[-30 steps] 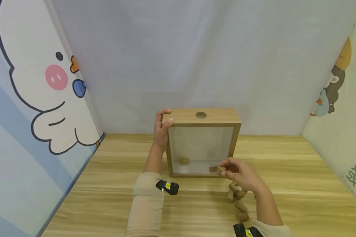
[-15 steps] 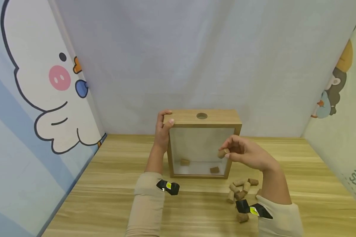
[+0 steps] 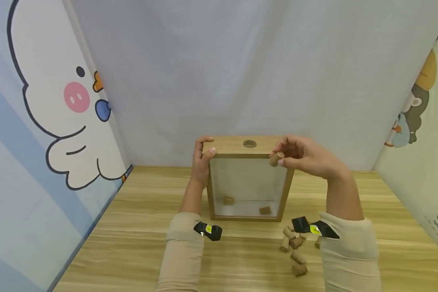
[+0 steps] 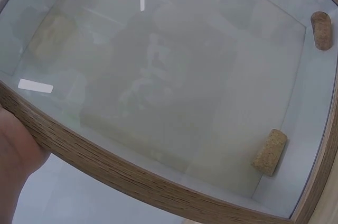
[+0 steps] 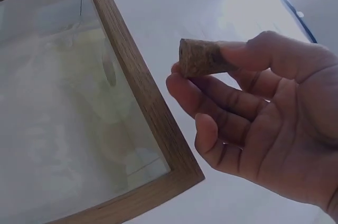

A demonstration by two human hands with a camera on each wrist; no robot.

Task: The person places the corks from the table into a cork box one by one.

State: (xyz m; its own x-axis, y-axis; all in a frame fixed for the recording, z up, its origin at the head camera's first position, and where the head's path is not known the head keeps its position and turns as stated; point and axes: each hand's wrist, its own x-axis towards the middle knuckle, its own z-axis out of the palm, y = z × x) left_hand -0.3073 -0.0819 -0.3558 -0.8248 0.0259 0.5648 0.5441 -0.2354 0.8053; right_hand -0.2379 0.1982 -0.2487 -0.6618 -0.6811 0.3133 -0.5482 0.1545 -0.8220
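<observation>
A wooden shadow box (image 3: 237,155) with a clear front stands upright on the table, a round hole (image 3: 250,144) in its top. My left hand (image 3: 201,162) grips the box's upper left corner, thumb on the front edge and fingers over the top. Between thumb and fingers, my right hand (image 3: 306,156) pinches a cork (image 5: 203,57) in front of the box's upper right corner. Two corks lie inside on the box floor: one cork (image 4: 270,152) toward the left and another cork (image 4: 321,30) toward the right.
Several loose corks (image 3: 296,242) lie on the wooden table (image 3: 138,243) right of the box, partly hidden by the right wrist camera. A pale curtain (image 3: 219,73) hangs behind. Printed walls stand at left and right.
The right hand has risen with its cork from the box's lower right to near its top right corner. My left hand keeps its grip on the box.
</observation>
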